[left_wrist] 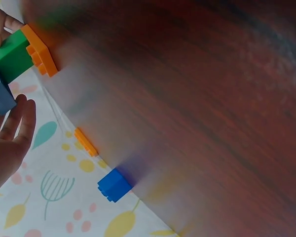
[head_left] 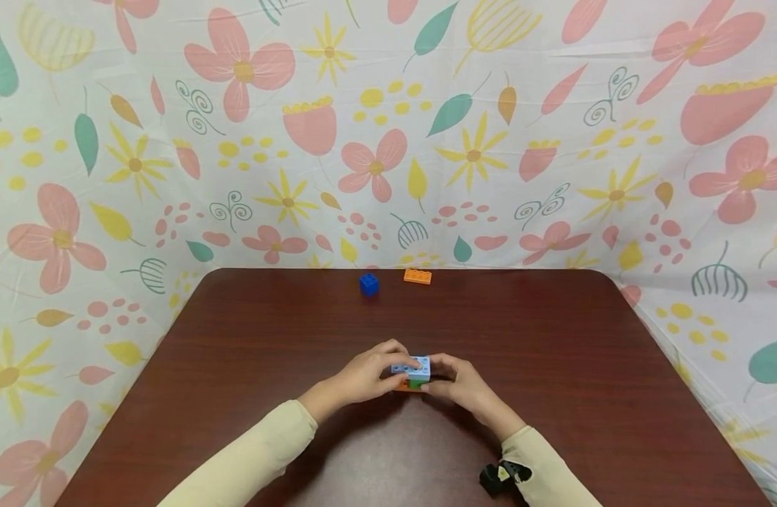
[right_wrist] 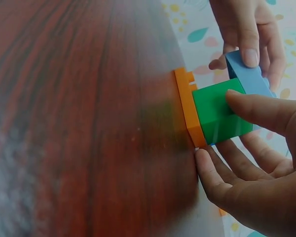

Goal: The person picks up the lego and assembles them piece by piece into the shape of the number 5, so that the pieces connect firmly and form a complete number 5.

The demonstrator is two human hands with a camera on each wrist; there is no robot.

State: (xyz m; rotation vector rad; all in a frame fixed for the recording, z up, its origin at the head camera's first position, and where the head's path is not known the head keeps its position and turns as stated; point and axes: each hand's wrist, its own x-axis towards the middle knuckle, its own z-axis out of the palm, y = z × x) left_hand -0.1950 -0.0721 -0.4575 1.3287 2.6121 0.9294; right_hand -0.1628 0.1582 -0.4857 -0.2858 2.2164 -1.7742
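Note:
Near the middle of the table, both hands are on a small stack of toy building bricks. At its bottom is an orange plate brick (right_wrist: 190, 111), with a green brick (right_wrist: 219, 111) standing on one end of it. On top lies a light blue brick (right_wrist: 249, 79), reaching out past the green one over the plate's bare studs. My left hand (head_left: 363, 373) pinches the light blue brick between thumb and fingers. From the other side, my right hand (head_left: 467, 391) grips the green brick, its thumb against the green face and fingertips down at the plate.
A blue brick (head_left: 368, 284) and a second orange plate brick (head_left: 417, 277) lie toward the table's far edge. Behind that edge hangs a flowered cloth (head_left: 375, 169). A small black device (head_left: 499, 477) is strapped at the right sleeve, low over the brown table (head_left: 553, 338).

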